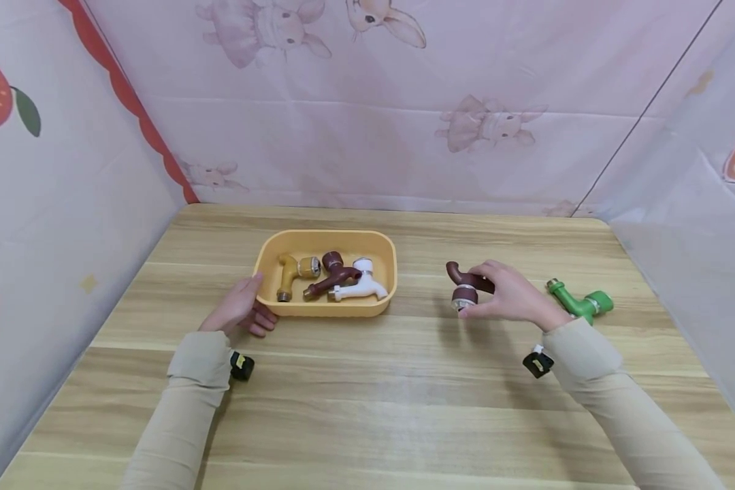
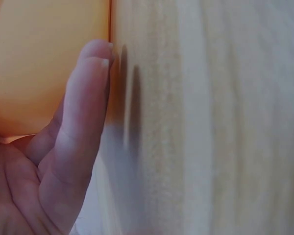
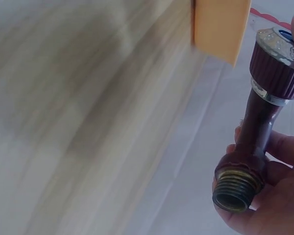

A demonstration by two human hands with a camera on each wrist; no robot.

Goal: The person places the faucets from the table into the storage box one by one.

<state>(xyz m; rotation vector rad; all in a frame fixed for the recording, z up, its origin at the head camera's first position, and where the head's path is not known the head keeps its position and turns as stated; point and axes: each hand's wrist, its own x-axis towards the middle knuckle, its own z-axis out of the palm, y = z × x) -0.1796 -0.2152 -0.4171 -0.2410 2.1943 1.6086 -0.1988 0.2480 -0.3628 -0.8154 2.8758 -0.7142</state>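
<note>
My right hand grips a dark brown faucet above the right part of the table. In the right wrist view, its brass threaded inlet faces the camera, and the ribbed knob with a silver cap is at the upper end. My left hand holds the left end of a yellow tray, thumb at the rim and fingers along the outer wall. Inside the tray lie a yellow faucet, another brown faucet and a white faucet.
A green faucet lies on the table to the right, partly behind my right wrist. The wooden table meets a pink printed cloth at the back, with light cloth walls on both sides.
</note>
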